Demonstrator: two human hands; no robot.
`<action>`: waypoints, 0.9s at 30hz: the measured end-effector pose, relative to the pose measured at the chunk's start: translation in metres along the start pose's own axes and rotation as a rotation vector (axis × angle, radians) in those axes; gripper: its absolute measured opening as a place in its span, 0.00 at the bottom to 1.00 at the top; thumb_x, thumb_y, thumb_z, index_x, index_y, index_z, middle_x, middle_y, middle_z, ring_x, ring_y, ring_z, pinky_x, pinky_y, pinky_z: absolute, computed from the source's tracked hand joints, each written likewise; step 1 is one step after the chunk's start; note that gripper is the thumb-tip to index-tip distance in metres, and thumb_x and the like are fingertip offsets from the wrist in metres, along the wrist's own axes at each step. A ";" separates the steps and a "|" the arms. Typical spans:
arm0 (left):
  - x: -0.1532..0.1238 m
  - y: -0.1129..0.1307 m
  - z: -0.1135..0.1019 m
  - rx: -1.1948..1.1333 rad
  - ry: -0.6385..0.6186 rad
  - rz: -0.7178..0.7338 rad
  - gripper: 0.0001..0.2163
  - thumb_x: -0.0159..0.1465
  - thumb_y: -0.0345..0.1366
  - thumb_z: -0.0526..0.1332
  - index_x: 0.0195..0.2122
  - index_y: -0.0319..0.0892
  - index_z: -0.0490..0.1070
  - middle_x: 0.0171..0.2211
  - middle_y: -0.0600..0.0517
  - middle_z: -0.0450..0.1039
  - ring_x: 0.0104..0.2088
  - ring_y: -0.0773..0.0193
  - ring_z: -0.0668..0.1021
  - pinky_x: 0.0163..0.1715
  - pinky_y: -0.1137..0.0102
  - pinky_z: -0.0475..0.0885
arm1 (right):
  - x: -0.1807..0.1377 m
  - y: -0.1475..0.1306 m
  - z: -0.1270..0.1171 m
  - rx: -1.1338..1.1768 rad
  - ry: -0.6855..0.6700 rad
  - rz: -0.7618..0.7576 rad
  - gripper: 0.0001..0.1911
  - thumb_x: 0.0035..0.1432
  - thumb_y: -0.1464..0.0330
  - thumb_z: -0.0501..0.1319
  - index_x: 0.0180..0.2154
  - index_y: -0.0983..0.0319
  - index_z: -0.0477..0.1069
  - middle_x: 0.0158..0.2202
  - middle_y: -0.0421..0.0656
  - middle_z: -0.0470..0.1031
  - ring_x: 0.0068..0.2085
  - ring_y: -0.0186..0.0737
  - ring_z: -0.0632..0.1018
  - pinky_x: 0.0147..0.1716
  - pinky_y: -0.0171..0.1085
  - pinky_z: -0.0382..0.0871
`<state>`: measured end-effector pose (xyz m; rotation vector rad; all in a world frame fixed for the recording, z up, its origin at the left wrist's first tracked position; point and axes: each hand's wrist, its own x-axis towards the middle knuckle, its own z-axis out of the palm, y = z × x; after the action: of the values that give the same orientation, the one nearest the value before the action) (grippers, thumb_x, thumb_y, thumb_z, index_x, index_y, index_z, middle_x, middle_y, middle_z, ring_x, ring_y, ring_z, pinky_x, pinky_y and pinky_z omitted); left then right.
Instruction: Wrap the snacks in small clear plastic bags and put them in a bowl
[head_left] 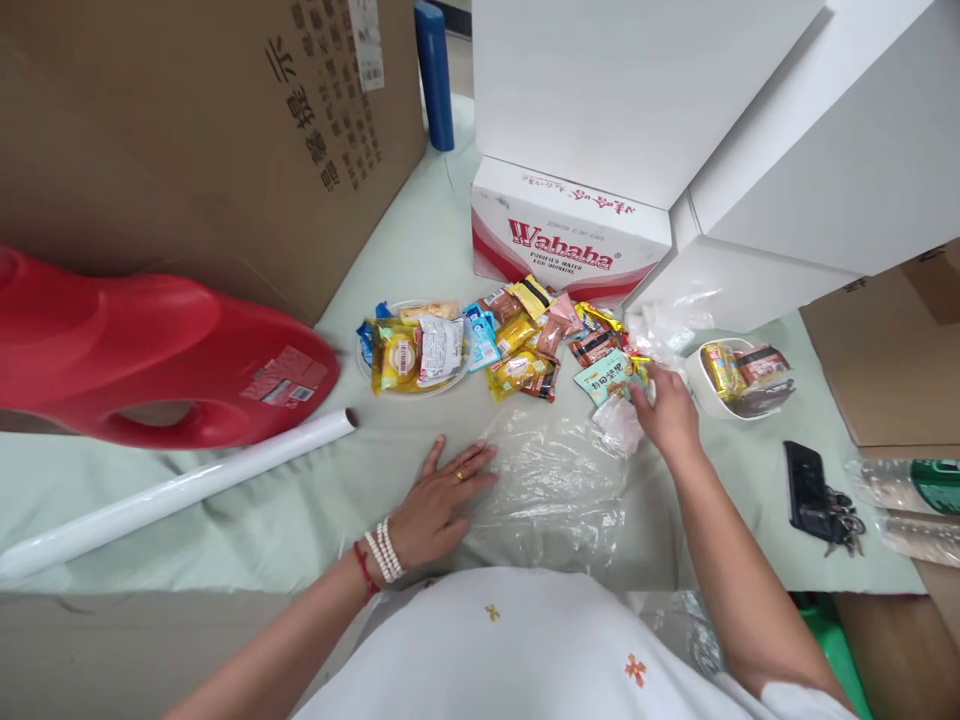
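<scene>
My left hand (pixel 439 500) lies flat with fingers spread on the left edge of a clear plastic sheet (pixel 555 490) spread over the pale green cloth. My right hand (pixel 664 410) is closed at the sheet's far right corner, pinching a light teal snack packet (pixel 604 378). Just beyond lies a loose pile of small wrapped snacks (pixel 532 340). A clear plate (pixel 412 355) at the left holds yellow and white packets. A white bowl (pixel 731 378) right of my right hand holds more packets.
A red plastic jug (pixel 150 365) lies on its side at the left, a white roll (pixel 172 490) in front of it. A Wahaha carton (pixel 566 235) and white boxes stand behind. A black phone with keys (pixel 814 490) lies at the right, beside a large cardboard box (pixel 187 130).
</scene>
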<state>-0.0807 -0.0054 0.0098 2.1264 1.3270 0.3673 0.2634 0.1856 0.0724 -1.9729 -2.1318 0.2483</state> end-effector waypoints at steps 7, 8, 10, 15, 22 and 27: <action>0.002 0.003 0.006 -0.027 0.067 -0.047 0.23 0.65 0.44 0.62 0.61 0.49 0.71 0.71 0.44 0.61 0.70 0.47 0.64 0.70 0.42 0.24 | 0.055 -0.019 0.009 -0.105 -0.178 0.087 0.13 0.60 0.60 0.63 0.41 0.62 0.78 0.38 0.49 0.79 0.40 0.49 0.77 0.38 0.40 0.66; 0.002 0.004 0.005 -0.013 0.051 -0.040 0.27 0.63 0.44 0.64 0.64 0.49 0.68 0.71 0.42 0.59 0.71 0.45 0.63 0.69 0.41 0.24 | 0.053 -0.015 0.000 -0.068 -0.126 0.062 0.12 0.61 0.60 0.62 0.37 0.62 0.78 0.35 0.48 0.78 0.38 0.47 0.76 0.38 0.40 0.66; 0.002 0.006 0.004 0.017 0.017 -0.030 0.34 0.60 0.44 0.66 0.68 0.48 0.63 0.73 0.41 0.55 0.72 0.42 0.61 0.69 0.39 0.24 | 0.044 -0.008 -0.024 0.025 0.055 0.006 0.13 0.61 0.59 0.61 0.33 0.61 0.77 0.32 0.46 0.77 0.37 0.46 0.75 0.40 0.41 0.66; 0.003 0.006 0.003 0.096 -0.052 0.005 0.44 0.57 0.47 0.66 0.73 0.45 0.53 0.75 0.38 0.46 0.73 0.39 0.55 0.67 0.36 0.22 | -0.014 -0.030 -0.054 0.758 0.060 0.118 0.19 0.57 0.51 0.66 0.43 0.57 0.77 0.34 0.43 0.78 0.34 0.44 0.75 0.37 0.41 0.70; 0.005 0.005 0.005 0.138 -0.067 -0.019 0.48 0.57 0.47 0.65 0.75 0.42 0.46 0.75 0.36 0.43 0.74 0.42 0.53 0.67 0.39 0.19 | -0.105 -0.087 0.027 0.817 -0.524 0.173 0.16 0.58 0.52 0.65 0.30 0.58 0.70 0.26 0.41 0.74 0.28 0.42 0.73 0.30 0.37 0.65; -0.006 0.001 0.009 0.162 -0.012 -0.048 0.48 0.57 0.46 0.66 0.75 0.42 0.45 0.75 0.36 0.45 0.74 0.39 0.54 0.67 0.38 0.21 | -0.111 -0.079 0.041 0.379 -0.529 -0.003 0.10 0.60 0.62 0.62 0.43 0.57 0.72 0.26 0.38 0.73 0.29 0.41 0.73 0.29 0.35 0.61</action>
<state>-0.0785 -0.0140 0.0039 2.2192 1.4415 0.2337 0.1839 0.0693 0.0488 -1.8133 -2.1496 1.1916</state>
